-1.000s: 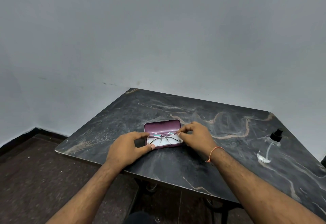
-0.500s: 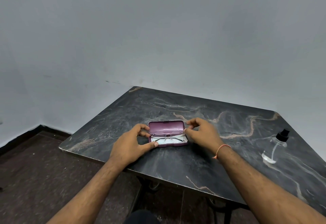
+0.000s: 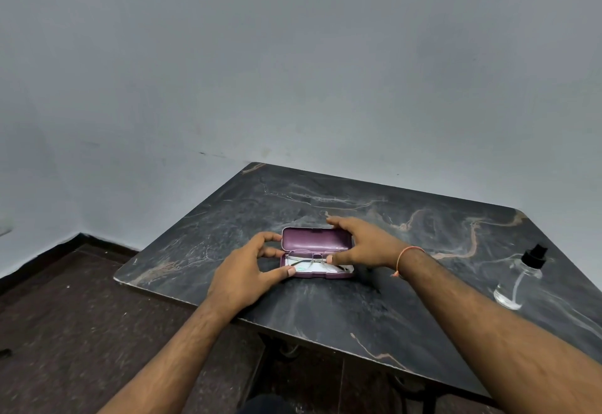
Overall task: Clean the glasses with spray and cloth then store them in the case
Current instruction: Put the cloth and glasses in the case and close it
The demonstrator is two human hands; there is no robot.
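While the purple glasses case (image 3: 316,252) is lying open near the middle of a dark marble-patterned table (image 3: 374,309), both of the person's hands are working at it. The left hand (image 3: 242,272) is curling around the case's left end: its thumb is pressing on the front left corner of the base, and its fingertips are touching the left edge where lid and base meet, so it is grasping the case. The right hand (image 3: 363,244) is spreading wide over the right end, with its fingers arching over the top edge of the raised lid and its thumb reaching down towards the folded glasses (image 3: 308,258); whether the thumb is touching the frame or only the case cannot be told. The thin-framed glasses are lying inside the base on a pale cloth (image 3: 309,268). A clear spray bottle (image 3: 520,278) with a black nozzle is standing upright well apart, at the table's right side. An orange thread (image 3: 405,259) is circling the right wrist.
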